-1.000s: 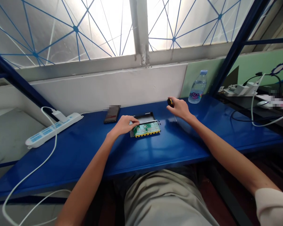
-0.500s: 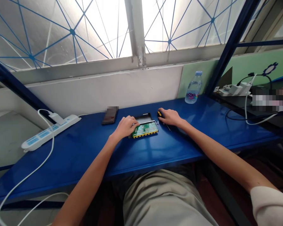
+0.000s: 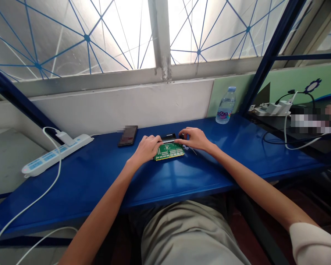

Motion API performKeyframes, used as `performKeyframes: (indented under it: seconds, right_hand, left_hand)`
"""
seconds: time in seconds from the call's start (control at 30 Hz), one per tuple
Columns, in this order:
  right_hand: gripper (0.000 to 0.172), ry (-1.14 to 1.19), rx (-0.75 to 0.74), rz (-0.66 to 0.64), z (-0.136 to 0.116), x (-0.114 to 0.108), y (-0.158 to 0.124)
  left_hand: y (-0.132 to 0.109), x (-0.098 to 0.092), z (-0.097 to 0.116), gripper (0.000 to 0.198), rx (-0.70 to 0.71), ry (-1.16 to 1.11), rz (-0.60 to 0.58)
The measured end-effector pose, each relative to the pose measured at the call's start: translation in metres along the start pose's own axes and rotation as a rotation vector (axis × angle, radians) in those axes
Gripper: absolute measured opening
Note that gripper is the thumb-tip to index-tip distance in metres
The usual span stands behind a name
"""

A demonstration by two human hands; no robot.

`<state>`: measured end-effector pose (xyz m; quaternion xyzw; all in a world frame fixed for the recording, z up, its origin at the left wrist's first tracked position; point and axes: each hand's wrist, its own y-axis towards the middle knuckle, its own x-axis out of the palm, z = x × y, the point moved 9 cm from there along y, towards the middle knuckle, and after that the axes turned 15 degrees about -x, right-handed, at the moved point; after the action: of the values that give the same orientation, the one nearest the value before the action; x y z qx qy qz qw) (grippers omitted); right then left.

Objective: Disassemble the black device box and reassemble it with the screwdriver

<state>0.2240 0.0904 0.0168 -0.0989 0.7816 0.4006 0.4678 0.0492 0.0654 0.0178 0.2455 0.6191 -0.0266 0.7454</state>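
Board [image 3: 169,151], green: set at the near side of a dark case [image 3: 171,136] on the worktop [image 3: 107,169]; judged light, stiff, fragile, best taken by its edges. Left hand [image 3: 148,148]: far left corner pinched. Right hand [image 3: 195,138]: thumb laid near far right corner, thin shaft [image 3: 193,150] beneath; grip cannot be told. Worktop: blue, glossy; phone [image 3: 129,135], bottle [image 3: 225,107] placed behind. Window [image 3: 121,33]: patterned, bright.

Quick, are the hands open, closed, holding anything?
Left hand: closed on the green circuit board, left end.
Right hand: at the board's right end; grip can't be told.
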Motion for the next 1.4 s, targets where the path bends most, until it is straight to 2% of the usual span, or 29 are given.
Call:
performKeyframes:
  seconds: [0.17, 0.33, 0.43, 0.67, 0.83, 1.0, 1.07, 1.23, 1.4]
  right_hand:
    - [0.047, 0.013, -0.069, -0.110, -0.010, 0.012, 0.000]
    - [0.036, 0.085, -0.091, -0.115, -0.008, 0.004, 0.002]
    - [0.037, 0.149, -0.103, -0.137, -0.009, 0.001, 0.002]
    - [0.045, 0.447, -0.071, -0.222, -0.011, 0.011, -0.003]
    - [0.047, 0.684, 0.031, -0.238, -0.012, 0.014, -0.007]
    - [0.045, 0.709, 0.023, -0.138, -0.013, 0.007, -0.006]
    - [0.045, 0.693, 0.030, -0.085, -0.010, 0.006, -0.005]
    - [0.049, 0.648, 0.073, 0.072, -0.002, -0.002, -0.004]
    - [0.045, 0.547, 0.007, 0.095, -0.010, -0.006, 0.001]
  left_hand:
    - [0.000, -0.007, -0.001, 0.022, -0.016, -0.161, -0.011]
    - [0.001, -0.012, -0.006, 0.022, -0.045, -0.349, -0.065]
    - [0.001, -0.016, -0.008, 0.024, -0.070, -0.417, -0.089]
    - [0.000, -0.016, -0.012, 0.029, -0.097, -0.496, -0.147]
    - [0.000, -0.022, -0.017, 0.035, -0.134, -0.511, -0.183]
    - [-0.001, -0.033, -0.030, 0.041, -0.148, -0.463, -0.194]
    - [-0.001, -0.039, -0.040, 0.041, -0.170, -0.447, -0.159]
    - [-0.004, -0.048, -0.065, 0.043, -0.302, -0.425, -0.097]
    - [-0.006, -0.051, -0.072, 0.047, -0.368, -0.491, -0.085]
